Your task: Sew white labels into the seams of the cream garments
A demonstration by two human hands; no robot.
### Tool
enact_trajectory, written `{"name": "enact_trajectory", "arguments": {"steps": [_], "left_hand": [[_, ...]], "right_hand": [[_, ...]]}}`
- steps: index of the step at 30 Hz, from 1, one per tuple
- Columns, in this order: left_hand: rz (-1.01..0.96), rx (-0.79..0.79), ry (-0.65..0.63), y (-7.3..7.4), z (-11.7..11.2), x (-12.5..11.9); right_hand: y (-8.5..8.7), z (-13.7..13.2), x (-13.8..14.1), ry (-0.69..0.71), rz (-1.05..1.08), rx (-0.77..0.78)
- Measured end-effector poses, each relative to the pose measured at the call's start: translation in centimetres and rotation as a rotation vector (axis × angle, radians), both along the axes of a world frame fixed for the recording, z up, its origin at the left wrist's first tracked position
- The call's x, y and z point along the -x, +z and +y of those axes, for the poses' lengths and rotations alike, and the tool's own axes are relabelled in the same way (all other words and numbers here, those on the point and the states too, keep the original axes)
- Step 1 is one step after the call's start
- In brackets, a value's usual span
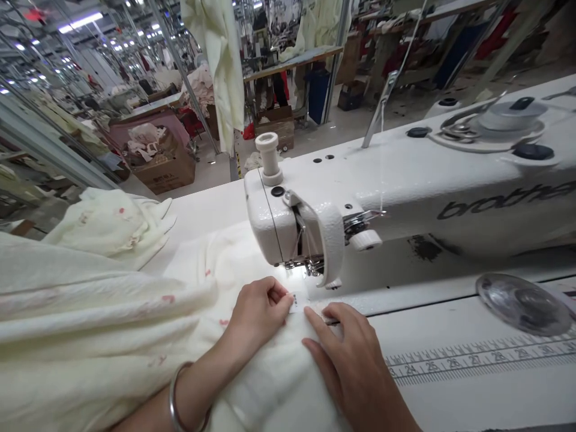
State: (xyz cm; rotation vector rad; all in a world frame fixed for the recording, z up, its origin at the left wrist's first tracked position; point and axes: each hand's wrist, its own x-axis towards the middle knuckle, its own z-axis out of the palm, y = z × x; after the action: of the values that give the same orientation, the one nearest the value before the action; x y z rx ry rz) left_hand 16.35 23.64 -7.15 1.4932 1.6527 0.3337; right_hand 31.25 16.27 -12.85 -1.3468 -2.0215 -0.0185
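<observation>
My left hand [263, 309] pinches the left edge of a small white label [297, 300] with dark print, just in front of the needle area of a white sewing machine [292, 210]. Fingers apart, my right hand [348, 348] rests with its index fingertip at the label's lower right corner and its thumb on the cloth. Beneath both hands lies pale cream fabric [270, 384] with small pink prints, spreading left across the table. The needle itself is hidden behind the machine's guard.
A bunched piece of the same cloth [108, 222] lies at the left. On the right are a printed ruler strip [468, 357] and a round clear dish [524, 303]. Beyond the table stand a cardboard box [166, 162] and hanging pale fabric [220, 66].
</observation>
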Motion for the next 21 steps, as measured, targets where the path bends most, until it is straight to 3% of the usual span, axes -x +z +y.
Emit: {"name": "enact_trajectory", "arguments": {"steps": [16,19,21], "left_hand": [[0.068,-0.061,-0.050,-0.4,0.1,-0.3],[0.110,-0.127,-0.102,0.4,-0.1,0.0],[0.221,-0.264,-0.199,1.3,-0.7,0.8]], "right_hand": [[0.4,-0.2,-0.2,-0.004,0.006,-0.012],[0.4,-0.2,-0.1,-0.015,0.004,-0.002],[0.4,-0.2,-0.1,-0.021,-0.003,0.017]]}}
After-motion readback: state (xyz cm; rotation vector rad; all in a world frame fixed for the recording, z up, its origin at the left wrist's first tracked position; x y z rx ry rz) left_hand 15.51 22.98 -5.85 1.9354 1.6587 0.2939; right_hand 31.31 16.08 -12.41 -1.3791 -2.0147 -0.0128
